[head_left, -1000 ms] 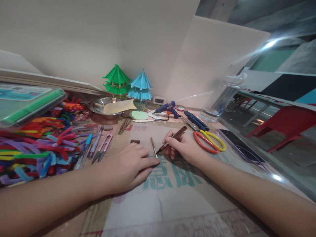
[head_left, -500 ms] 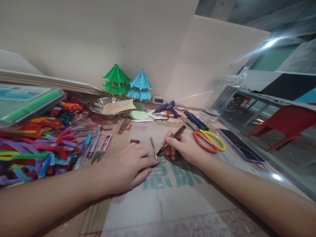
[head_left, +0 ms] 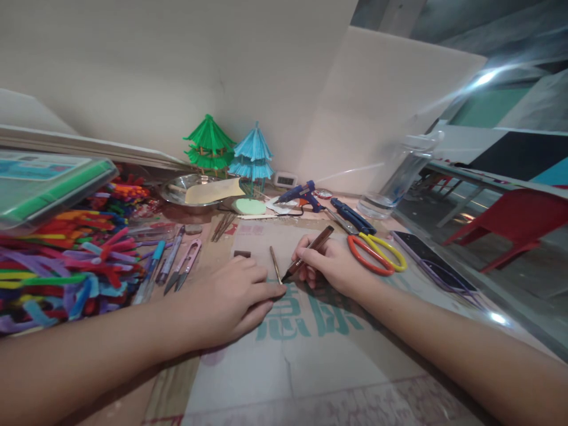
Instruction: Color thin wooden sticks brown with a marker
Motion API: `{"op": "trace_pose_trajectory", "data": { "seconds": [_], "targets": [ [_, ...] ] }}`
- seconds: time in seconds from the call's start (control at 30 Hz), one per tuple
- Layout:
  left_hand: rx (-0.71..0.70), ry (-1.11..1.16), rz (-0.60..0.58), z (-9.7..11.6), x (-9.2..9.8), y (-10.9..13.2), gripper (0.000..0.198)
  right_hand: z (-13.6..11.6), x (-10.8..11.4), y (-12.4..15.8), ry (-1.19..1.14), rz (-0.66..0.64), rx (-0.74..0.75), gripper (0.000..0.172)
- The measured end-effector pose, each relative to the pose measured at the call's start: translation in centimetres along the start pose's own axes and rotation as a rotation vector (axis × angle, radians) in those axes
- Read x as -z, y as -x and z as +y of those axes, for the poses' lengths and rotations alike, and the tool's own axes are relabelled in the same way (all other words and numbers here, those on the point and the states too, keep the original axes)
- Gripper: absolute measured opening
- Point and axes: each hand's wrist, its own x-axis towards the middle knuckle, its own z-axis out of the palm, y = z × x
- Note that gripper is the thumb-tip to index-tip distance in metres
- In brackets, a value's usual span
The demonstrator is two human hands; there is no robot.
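Observation:
My right hand (head_left: 323,263) is closed around a brown marker (head_left: 316,244), its dark tip pointing down-left at a thin stick (head_left: 276,262). The stick lies on the printed white sheet (head_left: 248,373), brown along most of its length and pale at its near end. My left hand (head_left: 242,293) lies palm down, fingers extended, with the index fingertip on the stick's near end. Just beyond the left hand's knuckles rests the dark marker cap (head_left: 242,254).
Colourful pipe cleaners (head_left: 75,272) and a plastic box (head_left: 53,189) fill the left. Behind are a metal bowl (head_left: 171,192), two small paper-roofed towers (head_left: 252,154) and a glue gun (head_left: 302,195). Scissors (head_left: 377,254) and a phone (head_left: 432,260) lie right.

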Motion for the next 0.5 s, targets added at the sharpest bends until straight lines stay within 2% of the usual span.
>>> {"op": "trace_pose_trajectory", "data": {
  "seconds": [0.23, 0.5],
  "targets": [
    [-0.007, 0.023, 0.009, -0.08, -0.1, -0.09, 0.03, 0.07, 0.02, -0.2, -0.012, 0.042, 0.026, 0.023],
    [0.006, 0.02, -0.001, -0.08, -0.04, 0.04, 0.031, -0.18, 0.02, 0.01, 0.002, -0.008, -0.006, 0.023]
  ]
}}
